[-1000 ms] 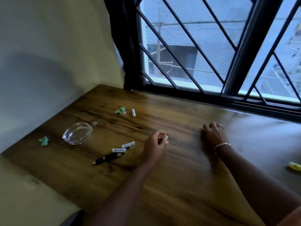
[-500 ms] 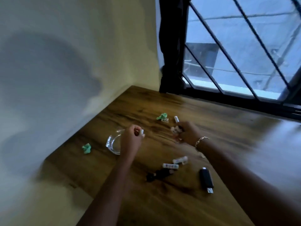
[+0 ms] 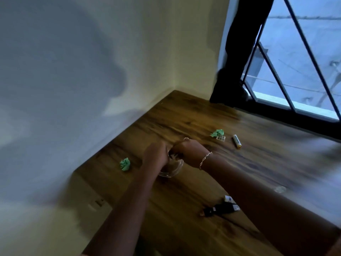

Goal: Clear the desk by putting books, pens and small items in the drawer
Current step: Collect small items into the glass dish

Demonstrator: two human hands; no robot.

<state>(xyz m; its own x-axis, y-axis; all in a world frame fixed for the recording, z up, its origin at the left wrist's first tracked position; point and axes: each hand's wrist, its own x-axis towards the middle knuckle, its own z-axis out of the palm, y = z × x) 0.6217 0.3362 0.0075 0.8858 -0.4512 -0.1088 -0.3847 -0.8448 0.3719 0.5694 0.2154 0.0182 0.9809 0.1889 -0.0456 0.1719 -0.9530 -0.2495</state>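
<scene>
A clear glass dish (image 3: 172,170) stands on the wooden desk (image 3: 184,117) near the left wall. My left hand (image 3: 155,156) and my right hand (image 3: 191,151), with a ring and a bracelet, meet just above it. Both have their fingers curled down over the dish's rim. Pale bits show under the right fingers, but blur hides what either hand holds. A white and yellow battery (image 3: 237,141) lies behind to the right. A black pen-like item (image 3: 220,209) and a small white piece (image 3: 229,199) lie in front, partly under my right forearm.
One crumpled green paper (image 3: 125,164) lies left of the dish, another (image 3: 218,132) lies behind it beside a small clear piece (image 3: 220,138). A small pale thing (image 3: 279,189) lies right of my forearm. The wall bounds the desk's left side, a barred window (image 3: 295,71) the back.
The view has swung left and closer. Both hands, each closed on small items before, have come together over the glass dish; the right hand moved left to it.
</scene>
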